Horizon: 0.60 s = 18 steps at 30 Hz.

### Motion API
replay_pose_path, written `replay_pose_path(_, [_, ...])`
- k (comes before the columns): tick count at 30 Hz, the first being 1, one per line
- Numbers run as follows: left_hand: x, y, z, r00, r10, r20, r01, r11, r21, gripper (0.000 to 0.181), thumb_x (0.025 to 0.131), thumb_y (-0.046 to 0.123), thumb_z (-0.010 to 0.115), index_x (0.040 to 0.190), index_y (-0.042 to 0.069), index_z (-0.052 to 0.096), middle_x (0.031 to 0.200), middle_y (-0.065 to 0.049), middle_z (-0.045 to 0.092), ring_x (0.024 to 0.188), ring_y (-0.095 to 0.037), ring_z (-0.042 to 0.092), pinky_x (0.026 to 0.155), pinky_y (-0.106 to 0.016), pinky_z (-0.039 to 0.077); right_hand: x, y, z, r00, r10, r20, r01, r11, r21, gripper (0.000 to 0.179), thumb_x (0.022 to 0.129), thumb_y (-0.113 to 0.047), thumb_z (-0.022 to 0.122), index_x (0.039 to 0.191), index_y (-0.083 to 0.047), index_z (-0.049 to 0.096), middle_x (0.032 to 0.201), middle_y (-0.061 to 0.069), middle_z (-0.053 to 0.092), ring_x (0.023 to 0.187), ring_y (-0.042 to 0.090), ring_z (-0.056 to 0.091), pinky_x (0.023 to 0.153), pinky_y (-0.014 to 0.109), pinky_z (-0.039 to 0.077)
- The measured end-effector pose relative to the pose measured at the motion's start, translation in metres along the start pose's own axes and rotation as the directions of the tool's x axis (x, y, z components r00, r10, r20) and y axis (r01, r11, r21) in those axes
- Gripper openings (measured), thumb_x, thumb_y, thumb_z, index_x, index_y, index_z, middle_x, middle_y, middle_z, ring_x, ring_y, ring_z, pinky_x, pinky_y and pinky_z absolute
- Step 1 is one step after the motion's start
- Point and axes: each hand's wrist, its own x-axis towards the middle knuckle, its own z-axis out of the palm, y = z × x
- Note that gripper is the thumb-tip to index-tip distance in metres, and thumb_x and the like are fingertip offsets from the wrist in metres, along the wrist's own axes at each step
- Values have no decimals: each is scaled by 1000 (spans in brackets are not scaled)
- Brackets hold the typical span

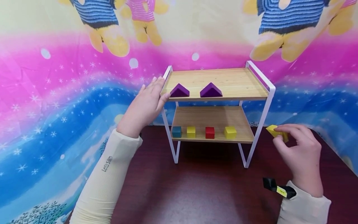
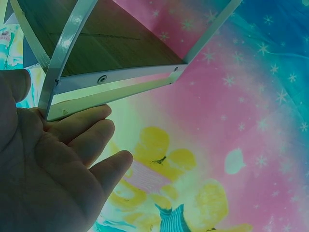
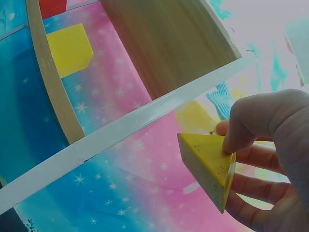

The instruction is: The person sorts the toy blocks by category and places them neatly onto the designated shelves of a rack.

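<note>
My right hand (image 1: 300, 152) pinches a yellow triangular block (image 3: 207, 166) between thumb and fingers, out to the right of a two-tier shelf (image 1: 215, 81). My left hand (image 1: 144, 107) rests against the shelf's upper left corner. In the left wrist view its fingers (image 2: 89, 140) lie fairly straight along the white metal frame (image 2: 111, 96). Close to that thumb sits a purple triangular block (image 1: 179, 91) on the top board's front edge. A second purple triangular block (image 1: 211, 90) stands to its right, apart from it.
Along the lower board's front edge stand a teal cube (image 1: 176, 132), a yellow cube (image 1: 191, 132), a red cube (image 1: 209, 133) and another yellow cube (image 1: 230, 132). The shelf stands on a dark red-brown table (image 1: 195, 189), before a colourful patterned cloth (image 1: 70, 102).
</note>
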Motion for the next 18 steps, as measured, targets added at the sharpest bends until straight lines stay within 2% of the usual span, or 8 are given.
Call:
replay_pose_path(5, [0, 0, 0, 1000, 3, -1, -3, 1000, 2, 68, 108, 46, 38, 163, 10, 19, 168, -9, 22, 156, -23, 11, 125, -49, 8, 0, -5, -2, 1000, -12, -2, 12, 1000, 5, 21, 81, 3, 73, 101, 2, 77, 108, 18, 70, 105, -9, 43, 86, 5, 31])
replay_pose_path(18, [0, -1, 1, 1000, 5, -9, -5, 1000, 4, 69, 108, 47, 39, 163, 10, 20, 167, -9, 23, 156, -24, 12, 125, -50, 8, 0, -16, -7, 996, -85, -25, 87, 995, 52, 21, 78, 8, 72, 98, 2, 78, 104, 18, 72, 108, -15, 44, 88, 6, 33])
